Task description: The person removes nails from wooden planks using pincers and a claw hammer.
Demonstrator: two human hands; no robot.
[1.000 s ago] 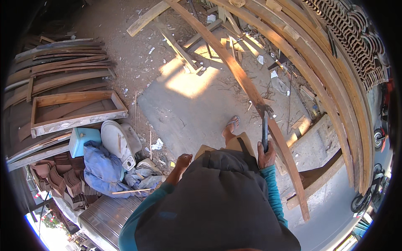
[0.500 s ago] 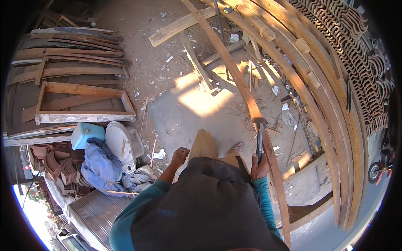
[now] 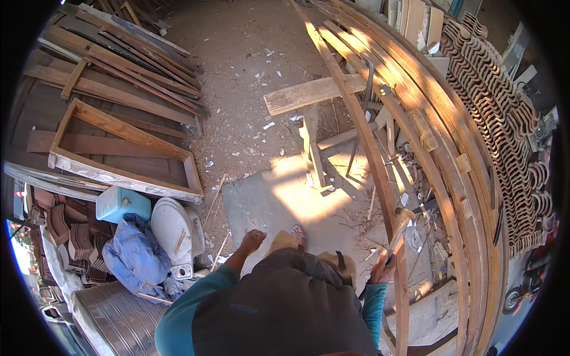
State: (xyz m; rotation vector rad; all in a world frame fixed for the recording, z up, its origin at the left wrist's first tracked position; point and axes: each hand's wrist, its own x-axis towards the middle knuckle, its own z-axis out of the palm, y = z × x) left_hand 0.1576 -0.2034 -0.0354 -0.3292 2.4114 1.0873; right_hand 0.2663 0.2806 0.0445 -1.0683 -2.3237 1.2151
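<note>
My right hand (image 3: 383,271) is closed around a hammer (image 3: 398,237), its head pointing up and away from me. The hammer overlaps a long narrow wooden beam (image 3: 373,154) that runs from the far edge down past my right side; whether the two touch I cannot tell. My left hand (image 3: 253,240) hangs in front of my body with its fingers curled in, and nothing shows in it. Under the far part of the beam stands a wooden trestle (image 3: 314,95) with a thick top board.
Several long boards (image 3: 439,142) lie along the right, beside stacked roof tiles (image 3: 493,124). To the left are a wooden frame (image 3: 119,127), piled planks (image 3: 130,65), a light-blue tank (image 3: 123,203), a toilet (image 3: 172,228) and a blue cloth bundle (image 3: 135,249). Scraps litter the floor (image 3: 231,118).
The view has shifted forward and turned, with one foot now ahead. The hammer has swung in my right hand, its head now tilted to the right. My left hand stays curled.
</note>
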